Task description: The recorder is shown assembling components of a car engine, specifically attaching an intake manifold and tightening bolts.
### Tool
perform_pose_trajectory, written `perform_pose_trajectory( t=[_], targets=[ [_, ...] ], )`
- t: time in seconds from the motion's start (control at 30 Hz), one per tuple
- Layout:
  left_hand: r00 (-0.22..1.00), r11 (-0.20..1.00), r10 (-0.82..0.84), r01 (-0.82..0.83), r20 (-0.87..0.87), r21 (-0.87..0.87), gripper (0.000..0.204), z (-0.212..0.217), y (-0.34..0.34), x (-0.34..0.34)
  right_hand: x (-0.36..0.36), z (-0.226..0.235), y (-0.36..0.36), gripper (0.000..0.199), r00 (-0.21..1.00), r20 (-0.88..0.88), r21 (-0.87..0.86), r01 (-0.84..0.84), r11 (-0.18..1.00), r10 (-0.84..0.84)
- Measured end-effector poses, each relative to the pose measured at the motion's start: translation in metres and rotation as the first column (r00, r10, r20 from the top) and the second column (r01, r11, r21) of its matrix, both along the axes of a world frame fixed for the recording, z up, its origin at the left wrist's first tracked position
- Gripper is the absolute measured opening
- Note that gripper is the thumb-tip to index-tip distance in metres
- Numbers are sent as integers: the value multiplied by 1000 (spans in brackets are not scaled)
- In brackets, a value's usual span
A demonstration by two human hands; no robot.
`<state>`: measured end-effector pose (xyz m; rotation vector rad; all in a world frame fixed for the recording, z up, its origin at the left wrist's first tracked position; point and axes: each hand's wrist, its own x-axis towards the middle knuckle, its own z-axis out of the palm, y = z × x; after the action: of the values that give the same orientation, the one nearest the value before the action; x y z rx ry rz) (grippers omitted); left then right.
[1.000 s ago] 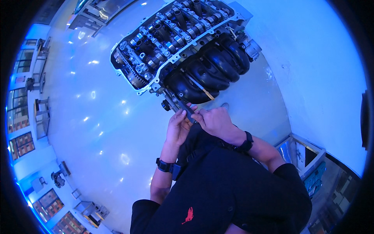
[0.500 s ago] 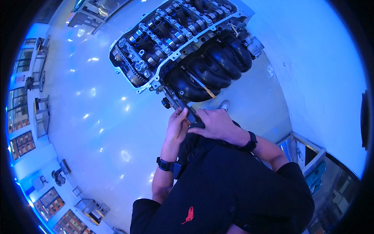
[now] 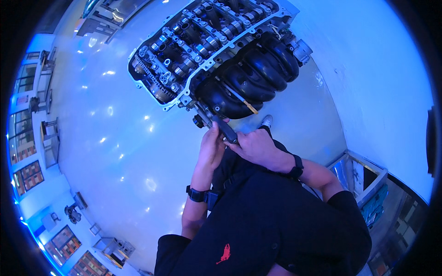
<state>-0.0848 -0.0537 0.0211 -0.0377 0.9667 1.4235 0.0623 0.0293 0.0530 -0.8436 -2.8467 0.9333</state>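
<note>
A tool with a thick black handle slants between my two hands, just in front of an engine with its valve train exposed. My left hand is closed round the handle from the left, thumb along its side. From the right, my right hand has its fingers curled and its thumb at the handle's near end. The tool's far end merges with dark metal parts at the engine's near corner, so its head cannot be made out. A round black knob sits just left of there.
A black ribbed intake manifold bulges from the engine's right side, with a thin orange-tipped rod across it. A white wall rises at right. A metal-framed cart stands behind my right elbow. Workbenches line the far left.
The black handle has swung so that more of its length shows between my hands. My right hand has loosened from over it and shifted slightly down and right. My left hand stays on it.
</note>
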Motion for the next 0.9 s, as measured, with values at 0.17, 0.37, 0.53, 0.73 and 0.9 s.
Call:
perform_pose_trajectory(
  t=[0.17, 0.37, 0.53, 0.73, 0.9],
  targets=[
    [999, 1000, 13, -13, -43, -4, 33, 4, 0, 7, 1, 13, -1, 36, 999, 41, 54, 16, 998, -18],
    [998, 1000, 28, -28, 48, 3, 32, -16, -8, 0, 6, -6, -9, 30, 971, -220, 144, 124, 982, -90],
    [990, 1000, -24, 21, 141, 23, 35, 6, -5, -6, -2, 9, -14, 34, 966, -258, 178, 24, 984, 23],
    [987, 986, -98, 78, 126, 149, 42, 4, -4, -9, -1, -6, -26, 25, 938, -308, 125, 203, 971, -157],
    [977, 980, -193, 196, -89, 19, 42, -13, -16, -13, -4, 1, -27, 27, 935, -184, 81, 323, 943, -305]
  ],
)
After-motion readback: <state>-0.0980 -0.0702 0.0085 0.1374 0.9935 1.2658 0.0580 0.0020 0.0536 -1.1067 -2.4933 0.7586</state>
